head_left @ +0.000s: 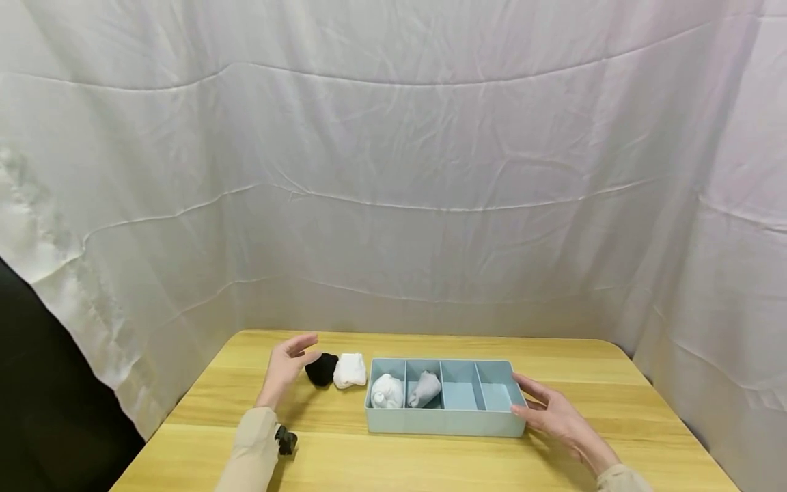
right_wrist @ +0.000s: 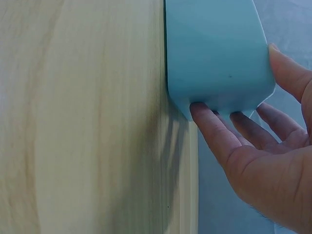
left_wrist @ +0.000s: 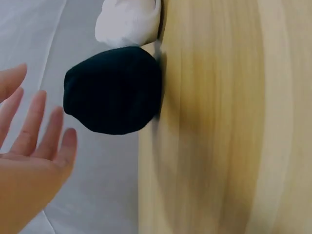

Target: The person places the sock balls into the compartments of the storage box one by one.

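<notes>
**Inspector:** State of the left hand?

**Assistant:** Released, fingers straight and spread, gripping nothing. It hovers just beside the black rolled sock on the wooden table. The left wrist view confirms a gap between the fingertips and that sock.

**Inspector:** And next to the black one?

**Assistant:** A white rolled sock, touching it, between it and the light-blue divided organizer tray.

**Inspector:** Right hand?

**Assistant:** Relaxed, fingers extended, resting against the tray's right end wall. The right wrist view shows the fingers pressed to the tray's corner, thumb along the other side; not a clenched grip.

**Inspector:** Tray contents?

**Assistant:** Four compartments. The leftmost holds a white sock bundle, the second a grey sock bundle. A small black clip-like item sits at the left sleeve; I cannot tell what it is.
</notes>
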A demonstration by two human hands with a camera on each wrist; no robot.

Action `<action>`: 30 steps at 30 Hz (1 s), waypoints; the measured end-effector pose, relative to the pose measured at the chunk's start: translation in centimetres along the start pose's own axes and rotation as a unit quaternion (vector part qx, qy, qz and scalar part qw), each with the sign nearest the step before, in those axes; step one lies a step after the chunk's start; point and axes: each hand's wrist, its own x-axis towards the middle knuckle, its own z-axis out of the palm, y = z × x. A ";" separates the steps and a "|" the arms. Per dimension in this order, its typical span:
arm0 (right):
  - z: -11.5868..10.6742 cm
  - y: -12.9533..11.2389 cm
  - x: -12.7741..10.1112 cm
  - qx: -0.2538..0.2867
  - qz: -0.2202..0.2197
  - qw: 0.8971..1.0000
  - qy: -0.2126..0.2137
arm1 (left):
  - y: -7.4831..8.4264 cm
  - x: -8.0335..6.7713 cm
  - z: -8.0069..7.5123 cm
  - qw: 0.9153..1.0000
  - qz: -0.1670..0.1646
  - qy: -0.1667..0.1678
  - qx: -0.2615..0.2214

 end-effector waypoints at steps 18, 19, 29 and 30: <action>0.0 0.0 0.1 0.002 0.006 1.000 0.003 | -1.5 0.4 0.4 0.998 -0.047 -0.044 0.012; 0.0 0.0 0.0 0.000 0.006 1.000 0.002 | -1.6 0.4 0.5 0.998 -0.050 -0.048 0.012; 0.0 -0.1 0.0 -0.003 0.006 1.000 0.001 | -2.2 0.2 0.6 0.994 -0.072 -0.085 0.022; 0.0 -0.1 0.0 -0.004 0.007 1.000 0.001 | -2.3 0.2 0.6 0.993 -0.072 -0.089 0.020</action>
